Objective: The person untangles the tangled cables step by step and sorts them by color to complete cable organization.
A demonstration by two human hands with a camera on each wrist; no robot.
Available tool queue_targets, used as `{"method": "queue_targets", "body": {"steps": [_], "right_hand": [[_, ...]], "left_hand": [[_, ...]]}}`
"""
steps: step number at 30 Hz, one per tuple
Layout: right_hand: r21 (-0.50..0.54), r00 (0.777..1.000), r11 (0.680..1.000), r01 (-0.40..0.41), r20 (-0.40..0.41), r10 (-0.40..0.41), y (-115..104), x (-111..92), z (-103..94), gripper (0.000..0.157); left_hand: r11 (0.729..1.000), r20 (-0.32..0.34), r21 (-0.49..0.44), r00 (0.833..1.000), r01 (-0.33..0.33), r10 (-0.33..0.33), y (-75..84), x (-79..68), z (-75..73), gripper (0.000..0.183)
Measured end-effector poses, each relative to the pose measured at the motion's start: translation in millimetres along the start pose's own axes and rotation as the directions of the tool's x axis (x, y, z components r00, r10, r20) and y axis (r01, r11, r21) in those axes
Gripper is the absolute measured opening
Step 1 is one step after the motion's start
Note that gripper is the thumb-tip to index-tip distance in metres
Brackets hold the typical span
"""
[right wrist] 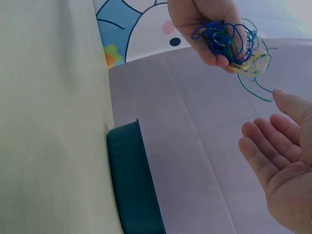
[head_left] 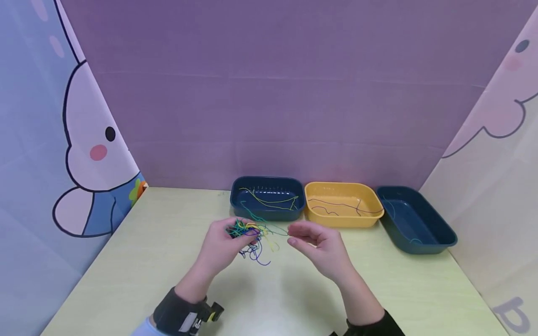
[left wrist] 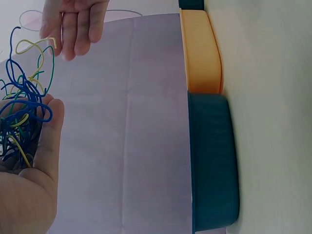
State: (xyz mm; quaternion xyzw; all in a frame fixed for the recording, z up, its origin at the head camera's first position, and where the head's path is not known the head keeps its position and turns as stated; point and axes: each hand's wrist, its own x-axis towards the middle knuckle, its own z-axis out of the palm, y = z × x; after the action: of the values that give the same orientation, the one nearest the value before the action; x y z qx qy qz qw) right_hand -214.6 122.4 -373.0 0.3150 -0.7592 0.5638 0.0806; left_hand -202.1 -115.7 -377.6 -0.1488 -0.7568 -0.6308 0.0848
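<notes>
A tangled bundle of thin blue, green and yellow wires (head_left: 252,232) is held in my left hand (head_left: 222,245), above the table, with the thumb lying over it. Loops of the bundle (left wrist: 29,107) stick out past the fingers in the left wrist view. My right hand (head_left: 321,247) is just to the right, thumb and fingertips apart. A green strand (right wrist: 256,93) reaches from the bundle to the right thumb tip in the right wrist view; whether it touches cannot be told.
Along the table's back stand a dark blue tray (head_left: 267,217) with yellow wires, a yellow tray (head_left: 344,223) with dark wires, and, angled at the right, another dark blue tray (head_left: 424,248) with green wires. A purple backdrop (head_left: 294,116) rises behind them.
</notes>
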Motion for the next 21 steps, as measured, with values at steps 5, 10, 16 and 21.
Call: {"method": "queue_targets", "body": {"steps": [5, 10, 16, 21], "right_hand": [[-0.026, 1.000, 1.000, -0.010, 0.000, 0.010, -2, 0, 4.0, 0.019], [-0.051, 1.000, 0.999, -0.014, -0.015, 0.013, 0, -2, 2.7, 0.012], [-0.076, 0.999, 0.996, -0.045, -0.011, 0.044, 23, -2, -0.7, 0.008], [-0.136, 0.999, 0.990, -0.040, -0.014, 0.038, 32, -3, -7.9, 0.011]], "left_hand": [[1.000, 0.027, 0.022, 0.999, -0.018, 0.017, 1.6, -1.4, 6.7, 0.015], [0.998, 0.028, 0.059, 1.000, -0.015, 0.014, 4.1, -2.6, 10.0, 0.016], [0.996, 0.026, 0.090, 1.000, -0.009, 0.006, 6.3, -3.0, 10.3, 0.017], [0.997, 0.033, 0.082, 0.999, 0.009, -0.011, 5.8, -2.8, 9.1, 0.020]]}}
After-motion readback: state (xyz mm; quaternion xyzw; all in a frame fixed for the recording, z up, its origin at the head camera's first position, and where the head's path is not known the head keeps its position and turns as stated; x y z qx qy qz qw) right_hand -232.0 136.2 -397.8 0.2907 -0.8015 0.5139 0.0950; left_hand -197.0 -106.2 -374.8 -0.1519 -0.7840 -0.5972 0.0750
